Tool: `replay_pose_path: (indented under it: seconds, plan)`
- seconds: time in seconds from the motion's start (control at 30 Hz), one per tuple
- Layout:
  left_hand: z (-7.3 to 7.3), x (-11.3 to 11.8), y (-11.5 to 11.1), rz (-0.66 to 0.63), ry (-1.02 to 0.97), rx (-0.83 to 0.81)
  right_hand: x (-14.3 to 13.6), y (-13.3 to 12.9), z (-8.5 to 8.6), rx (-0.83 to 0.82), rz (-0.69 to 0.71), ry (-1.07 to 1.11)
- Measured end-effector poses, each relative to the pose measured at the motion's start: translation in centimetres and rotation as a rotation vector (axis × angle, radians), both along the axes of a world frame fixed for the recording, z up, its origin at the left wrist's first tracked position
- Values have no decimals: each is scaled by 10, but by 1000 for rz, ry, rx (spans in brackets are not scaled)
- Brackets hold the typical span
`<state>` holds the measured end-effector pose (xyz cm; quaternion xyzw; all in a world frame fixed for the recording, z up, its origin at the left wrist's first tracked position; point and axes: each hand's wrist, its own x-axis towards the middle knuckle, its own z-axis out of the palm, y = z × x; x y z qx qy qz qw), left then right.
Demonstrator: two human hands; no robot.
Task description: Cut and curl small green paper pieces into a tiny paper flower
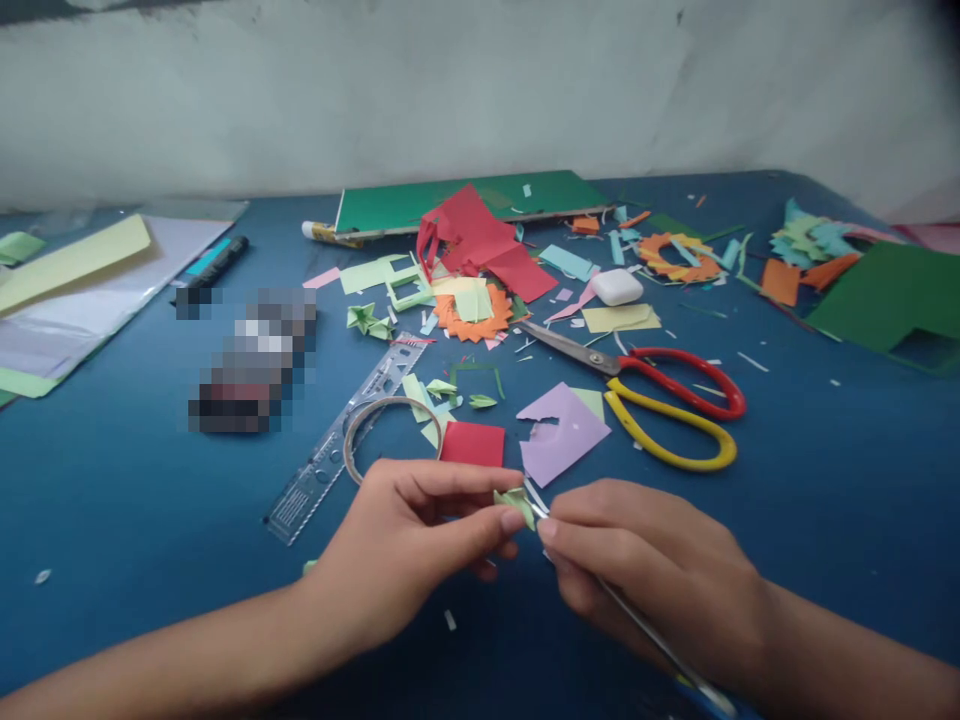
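My left hand (420, 540) pinches a small folded light green paper piece (516, 505) between thumb and fingers, near the lower middle. My right hand (652, 560) is closed on a thin metal tool (660, 650), whose tip touches the right side of the green piece. The tool's other end runs down toward the bottom edge. Just beyond my hands lie a red paper square (474, 444), a torn lilac paper (566, 435) and a tape ring (349, 440).
Scissors (596, 360) with red and yellow handles lie right of centre. A clear ruler (337, 440) is at the left of centre. Paper scraps, orange paper rings (679, 257) and a green board (480, 195) lie farther back. A blurred-out object (255, 365) sits left.
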<state>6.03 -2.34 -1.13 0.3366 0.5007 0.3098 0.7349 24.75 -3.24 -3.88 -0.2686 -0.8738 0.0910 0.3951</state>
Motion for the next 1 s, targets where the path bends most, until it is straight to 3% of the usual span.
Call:
replay_pose_path:
  seconds: [1.0]
  plan:
    - [-4, -2, -3, 1, -4, 56, 3, -1, 1, 51, -2, -106]
